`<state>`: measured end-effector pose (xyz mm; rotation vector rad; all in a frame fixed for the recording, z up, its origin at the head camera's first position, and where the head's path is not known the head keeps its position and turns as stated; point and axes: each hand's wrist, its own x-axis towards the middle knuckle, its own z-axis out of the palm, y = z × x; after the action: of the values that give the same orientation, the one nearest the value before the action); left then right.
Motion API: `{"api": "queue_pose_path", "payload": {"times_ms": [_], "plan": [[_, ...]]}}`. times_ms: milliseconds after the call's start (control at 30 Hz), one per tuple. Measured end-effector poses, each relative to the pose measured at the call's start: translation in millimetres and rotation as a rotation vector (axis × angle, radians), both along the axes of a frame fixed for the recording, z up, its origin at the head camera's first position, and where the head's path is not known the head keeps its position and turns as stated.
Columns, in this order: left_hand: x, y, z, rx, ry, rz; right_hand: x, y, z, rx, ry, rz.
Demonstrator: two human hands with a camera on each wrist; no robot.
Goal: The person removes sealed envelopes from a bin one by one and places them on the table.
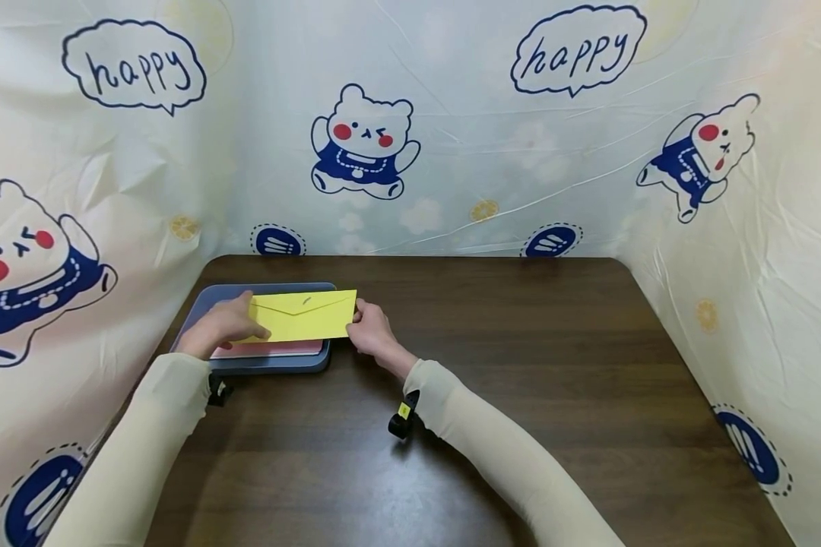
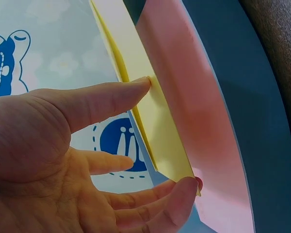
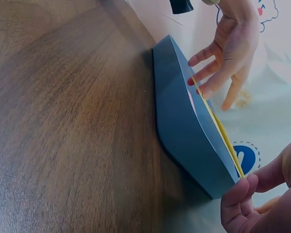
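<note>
A yellow envelope (image 1: 303, 317), its pointed flap facing up, is held over a shallow blue tray (image 1: 267, 365) at the table's left back. My left hand (image 1: 229, 325) holds the envelope's left end, with the thumb on one side and fingertips at the end edge in the left wrist view. My right hand (image 1: 372, 331) pinches the opposite end between thumb and fingers. Under the envelope, flat pink paper (image 1: 274, 350) lies in the tray; most of it is hidden in the head view. From the right wrist, the envelope (image 3: 218, 126) appears nearly edge-on.
The brown wooden table (image 1: 492, 365) stretches to the right of the tray and toward me. A printed curtain (image 1: 451, 167) hangs along the back and both sides. Each wrist wears a black camera strap, one at the right cuff (image 1: 404, 418).
</note>
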<state>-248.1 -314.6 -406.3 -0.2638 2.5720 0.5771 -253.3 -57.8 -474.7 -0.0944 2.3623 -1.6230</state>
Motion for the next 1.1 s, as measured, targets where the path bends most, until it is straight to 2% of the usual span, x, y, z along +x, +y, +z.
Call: {"api": "queue_pose_path", "payload": {"times_ms": [167,333,667,900,1100], "plan": [[0.1,3.4,-1.1,-0.001,0.013,-0.020,-1.4,2.5,1.1,0.001,0.010,-0.014],[-0.3,5.0,-2.3,-0.003,0.019,-0.036,-0.9,5.8,1.7,-0.016,-0.020,-0.018],[-2.3,8.2,-7.6,-0.006,0.039,-0.051,-4.5,11.7,-5.1,-0.030,-0.045,-0.023],[-5.3,13.8,-4.4,-0.007,0.042,-0.070,-7.7,20.5,-6.0,-0.029,-0.029,-0.030],[-6.6,19.1,-0.6,-0.011,0.039,-0.086,-9.3,29.5,-4.8,-0.076,-0.032,-0.015]]}}
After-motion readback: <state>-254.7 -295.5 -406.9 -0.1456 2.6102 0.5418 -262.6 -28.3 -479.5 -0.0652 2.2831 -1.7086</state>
